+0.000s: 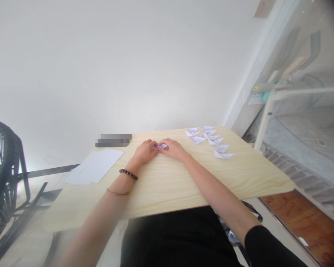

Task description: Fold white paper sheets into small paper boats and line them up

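Note:
A small piece of white folded paper (159, 147) lies on the light wooden table (167, 185), pinched between both hands. My left hand (145, 151) presses its left end with curled fingers; a dark bead bracelet circles that wrist. My right hand (173, 148) holds the right end, fingers closed on it. Most of the paper is hidden under the fingertips.
Several folded white paper pieces (210, 140) lie scattered at the table's far right. Flat white sheets (96, 167) rest at the left. A dark blurred object (113, 140) sits at the far edge. A black wire chair (4, 170) stands left; a white frame (267, 115) stands right.

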`<action>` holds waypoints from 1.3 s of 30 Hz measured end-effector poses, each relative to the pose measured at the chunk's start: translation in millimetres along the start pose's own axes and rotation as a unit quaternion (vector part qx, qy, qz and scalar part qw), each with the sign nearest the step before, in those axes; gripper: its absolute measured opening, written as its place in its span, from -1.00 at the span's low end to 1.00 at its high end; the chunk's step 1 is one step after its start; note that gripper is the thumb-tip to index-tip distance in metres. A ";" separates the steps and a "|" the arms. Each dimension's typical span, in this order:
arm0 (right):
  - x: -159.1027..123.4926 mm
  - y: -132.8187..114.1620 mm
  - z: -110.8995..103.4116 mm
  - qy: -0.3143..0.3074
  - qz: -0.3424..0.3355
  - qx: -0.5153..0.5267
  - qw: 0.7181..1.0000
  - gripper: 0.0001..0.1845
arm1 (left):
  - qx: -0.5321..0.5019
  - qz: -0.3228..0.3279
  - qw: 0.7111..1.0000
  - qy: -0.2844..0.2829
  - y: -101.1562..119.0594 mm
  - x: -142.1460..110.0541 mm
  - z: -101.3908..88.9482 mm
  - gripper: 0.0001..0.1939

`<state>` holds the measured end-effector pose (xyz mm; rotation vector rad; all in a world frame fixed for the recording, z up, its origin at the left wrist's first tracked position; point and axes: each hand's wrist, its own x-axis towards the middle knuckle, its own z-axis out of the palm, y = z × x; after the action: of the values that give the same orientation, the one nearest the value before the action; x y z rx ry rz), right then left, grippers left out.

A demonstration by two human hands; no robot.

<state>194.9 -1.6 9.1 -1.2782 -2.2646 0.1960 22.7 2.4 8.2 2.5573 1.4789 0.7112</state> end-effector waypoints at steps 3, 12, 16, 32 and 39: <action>-0.3 4.3 -2.5 -0.001 -0.008 0.044 0.999 -0.74 | 0.003 -0.021 1.000 0.005 -5.0 0.8 0.4 -0.74; 0.8 9.2 -3.3 0.000 -0.018 0.030 0.999 -0.79 | -0.006 -0.036 0.999 0.015 -9.6 1.2 2.1 -0.72; 0.9 7.8 -3.6 -0.005 -0.018 0.029 0.999 -0.80 | -0.003 -0.031 0.999 0.014 -9.8 1.3 2.0 -0.73; 2.3 8.2 3.9 0.019 -0.057 0.055 0.997 -0.84 | 0.001 -0.028 0.999 0.031 -7.7 0.9 3.1 -0.72; 2.0 7.0 3.4 0.018 -0.058 0.045 0.997 -0.84 | 0.000 -0.010 1.000 0.025 -14.8 5.6 8.6 -0.71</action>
<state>197.6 4.3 4.3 -1.0929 -2.2648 0.2288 17.1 16.1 -2.2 2.5386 1.5170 0.7793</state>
